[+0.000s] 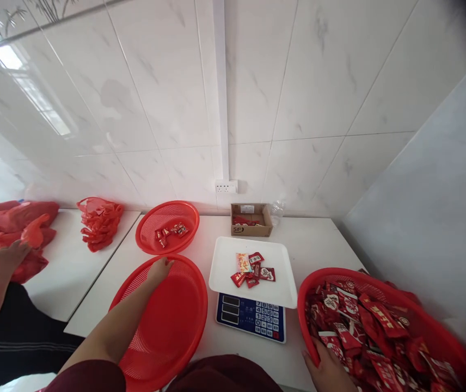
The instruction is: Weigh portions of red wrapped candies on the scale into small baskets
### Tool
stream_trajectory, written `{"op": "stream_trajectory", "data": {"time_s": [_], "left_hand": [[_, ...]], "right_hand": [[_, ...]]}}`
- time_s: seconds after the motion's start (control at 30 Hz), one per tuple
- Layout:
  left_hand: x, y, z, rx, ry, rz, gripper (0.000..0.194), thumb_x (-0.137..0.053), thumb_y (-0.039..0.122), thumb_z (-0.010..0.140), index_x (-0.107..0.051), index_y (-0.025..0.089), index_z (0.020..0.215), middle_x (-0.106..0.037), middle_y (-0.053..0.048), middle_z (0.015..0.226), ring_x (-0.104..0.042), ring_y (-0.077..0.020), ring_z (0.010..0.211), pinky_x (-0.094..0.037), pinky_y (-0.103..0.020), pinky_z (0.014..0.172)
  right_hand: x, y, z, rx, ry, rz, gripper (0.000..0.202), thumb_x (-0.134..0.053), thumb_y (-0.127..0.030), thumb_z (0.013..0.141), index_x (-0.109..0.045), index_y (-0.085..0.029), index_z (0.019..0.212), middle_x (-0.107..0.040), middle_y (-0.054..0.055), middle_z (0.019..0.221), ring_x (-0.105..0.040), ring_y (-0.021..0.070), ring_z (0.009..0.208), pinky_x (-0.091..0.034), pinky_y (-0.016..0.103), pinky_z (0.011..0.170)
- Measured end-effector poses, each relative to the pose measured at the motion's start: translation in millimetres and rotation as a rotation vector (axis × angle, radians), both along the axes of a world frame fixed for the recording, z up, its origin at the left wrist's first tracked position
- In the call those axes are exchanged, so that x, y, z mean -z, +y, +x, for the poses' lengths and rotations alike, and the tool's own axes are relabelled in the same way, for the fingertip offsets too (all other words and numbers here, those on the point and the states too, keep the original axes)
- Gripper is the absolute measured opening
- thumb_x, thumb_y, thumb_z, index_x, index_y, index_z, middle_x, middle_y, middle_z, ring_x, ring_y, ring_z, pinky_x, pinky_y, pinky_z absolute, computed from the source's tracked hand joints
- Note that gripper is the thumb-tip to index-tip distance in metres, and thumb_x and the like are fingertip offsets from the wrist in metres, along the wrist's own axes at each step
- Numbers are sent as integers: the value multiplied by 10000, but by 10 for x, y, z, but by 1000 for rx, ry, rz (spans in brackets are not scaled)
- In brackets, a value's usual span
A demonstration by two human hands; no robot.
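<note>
I note R hand (pixel 331 370) grasping rim of red plastic basket (pixel 339 271) heaped w/ red sachets (pixel 382 317). Next, blue digital scale (pixel 250 318) under white plastic tray (pixel 276 253) w/ more sachets (pixel 266 274). L hand (pixel 159 270) at far rim of round red mesh basket (pixel 167 318); can't tell if clenched. Far: brown cardboard box (pixel 251 231).

The cardboard box (pixel 251 231) near the tabletop's (pixel 310 239) far edge reads "SF" on its front. The blue scale (pixel 248 326), toward the near edge, has keys (pixel 264 312) numbered 0 to 9. Red packets (pixel 384 316) in the basket (pixel 303 310) at the right edge bear Chinese characters too small to read surely.
</note>
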State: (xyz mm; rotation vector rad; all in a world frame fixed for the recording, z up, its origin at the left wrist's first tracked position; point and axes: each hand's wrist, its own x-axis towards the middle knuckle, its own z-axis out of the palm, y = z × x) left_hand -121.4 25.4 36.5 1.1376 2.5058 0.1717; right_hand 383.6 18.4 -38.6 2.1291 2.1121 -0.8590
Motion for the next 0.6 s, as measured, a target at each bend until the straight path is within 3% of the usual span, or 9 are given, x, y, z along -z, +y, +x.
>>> {"op": "stream_trajectory", "data": {"time_s": [0.13,0.27,0.43,0.6], "left_hand": [[-64,-5,-94,86,173,59,389,-434,379,867,-504,149,1174,-557,-164,1207,-472,-302,1185,-383,-417,948],[-43,67,-202,272,332,-32,612,-563,332,806,-355,184,1361,-389,-138,1426,-193,-290,1388,-185,-421,1109],[-8,138,-325,293,360,-145,546,-568,384,812,-456,148,1291,-500,-177,1318,-377,-318,1288,-159,-484,1097],[-36,97,-468,240,373,-200,560,-575,407,801,-474,130,1276,-509,-219,1276,-450,-365,1205,-261,-552,1019]], "right_hand": [[43,4,19,5,0,20,539,-291,-416,833,-506,-151,1251,-565,156,1283,-560,285,1127,-433,410,936],[55,20,18,-23,22,17,550,-268,-402,839,-504,-121,1248,-556,180,1283,-562,285,1126,-430,407,943],[12,25,1,-6,5,1,541,-285,-404,840,-515,-129,1245,-559,177,1279,-565,289,1124,-443,409,927],[-54,6,-25,9,5,-1,519,-280,-390,851,-516,-147,1245,-548,161,1295,-561,283,1122,-451,407,909]]}}
